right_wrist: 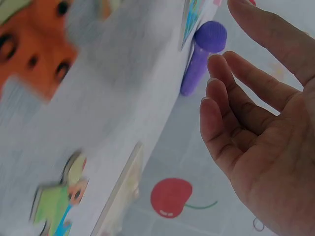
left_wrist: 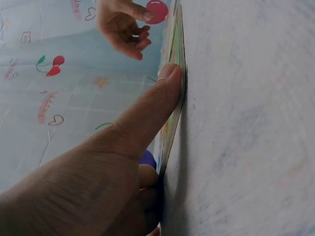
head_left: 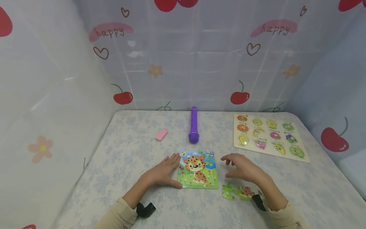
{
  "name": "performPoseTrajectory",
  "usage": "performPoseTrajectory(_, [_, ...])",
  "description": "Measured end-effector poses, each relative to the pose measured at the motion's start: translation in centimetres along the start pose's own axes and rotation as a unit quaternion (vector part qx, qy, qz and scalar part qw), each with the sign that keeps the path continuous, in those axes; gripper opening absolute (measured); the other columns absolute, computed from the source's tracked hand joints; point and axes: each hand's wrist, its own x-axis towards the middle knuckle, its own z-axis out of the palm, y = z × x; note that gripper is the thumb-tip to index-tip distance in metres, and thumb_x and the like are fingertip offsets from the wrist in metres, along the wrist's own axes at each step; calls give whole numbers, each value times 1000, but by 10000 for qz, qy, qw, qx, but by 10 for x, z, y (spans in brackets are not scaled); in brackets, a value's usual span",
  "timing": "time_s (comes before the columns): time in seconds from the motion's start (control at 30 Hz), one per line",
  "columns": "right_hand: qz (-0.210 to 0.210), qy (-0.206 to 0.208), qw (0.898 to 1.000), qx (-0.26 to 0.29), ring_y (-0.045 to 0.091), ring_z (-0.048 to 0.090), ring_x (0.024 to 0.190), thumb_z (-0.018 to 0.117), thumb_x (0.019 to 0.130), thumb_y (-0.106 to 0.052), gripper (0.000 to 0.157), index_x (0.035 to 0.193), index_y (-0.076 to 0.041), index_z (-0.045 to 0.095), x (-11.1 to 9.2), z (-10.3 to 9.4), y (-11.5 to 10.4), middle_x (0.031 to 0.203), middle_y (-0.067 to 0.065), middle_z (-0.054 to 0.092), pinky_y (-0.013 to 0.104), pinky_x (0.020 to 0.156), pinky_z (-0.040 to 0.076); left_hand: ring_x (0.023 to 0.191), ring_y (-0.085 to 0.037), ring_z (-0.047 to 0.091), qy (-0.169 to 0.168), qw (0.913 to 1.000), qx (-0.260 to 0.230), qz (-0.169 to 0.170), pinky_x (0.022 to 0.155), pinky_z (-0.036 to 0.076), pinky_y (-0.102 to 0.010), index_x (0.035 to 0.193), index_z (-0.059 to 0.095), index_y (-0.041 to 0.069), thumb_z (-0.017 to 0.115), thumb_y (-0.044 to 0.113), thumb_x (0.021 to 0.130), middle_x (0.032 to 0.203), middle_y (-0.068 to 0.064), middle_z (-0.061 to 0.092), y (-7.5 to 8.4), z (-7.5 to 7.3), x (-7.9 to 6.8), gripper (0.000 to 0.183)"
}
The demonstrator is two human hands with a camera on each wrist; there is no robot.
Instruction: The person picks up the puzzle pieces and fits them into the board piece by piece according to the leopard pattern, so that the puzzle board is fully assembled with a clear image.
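Note:
A square jigsaw board (head_left: 198, 168) with a spotted leopard cub picture lies flat in the middle of the table. My left hand (head_left: 161, 172) rests along its left side, fingers extended at the upper left edge and thumb at the lower left corner; the left wrist view shows that thumb (left_wrist: 170, 81) against the board's edge. To the right of the board my right hand (head_left: 243, 168) hovers with loosely bent fingers, holding nothing. Below it are loose jigsaw pieces, a green one (head_left: 227, 192) and a spotted orange one (head_left: 246, 192), partly hidden by the right wrist.
Behind the board lies a purple toy microphone (head_left: 194, 124), with a pink block (head_left: 161, 135) to its left. A wooden fruit puzzle board (head_left: 266, 151) occupies the right rear of the table (head_left: 94, 187). Printed curtains stand around the back and sides.

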Motion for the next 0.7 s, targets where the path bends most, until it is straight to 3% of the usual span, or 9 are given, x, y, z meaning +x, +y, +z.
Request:
performPoseTrajectory(0.5, [1023, -88, 9947, -12, 17, 54, 85, 85, 72, -25, 52, 116, -6, 66, -45, -16, 60, 97, 1, 63, 31, 68, 48, 154, -23, 3, -1, 9999, 90, 71, 126, 9, -44, 156, 9, 5, 70, 66, 76, 165, -8, 3, 1, 2, 0, 118])
performPoseTrajectory(0.7, [1413, -149, 9898, 37, 19, 55, 88, 86, 70, -30, 56, 115, -3, 66, -55, -23, 80, 99, 3, 64, 34, 71, 49, 154, -24, 3, 35, 9998, 165, 56, 126, 10, -44, 156, 10, 4, 70, 67, 75, 165, -9, 3, -1, 0, -2, 118])
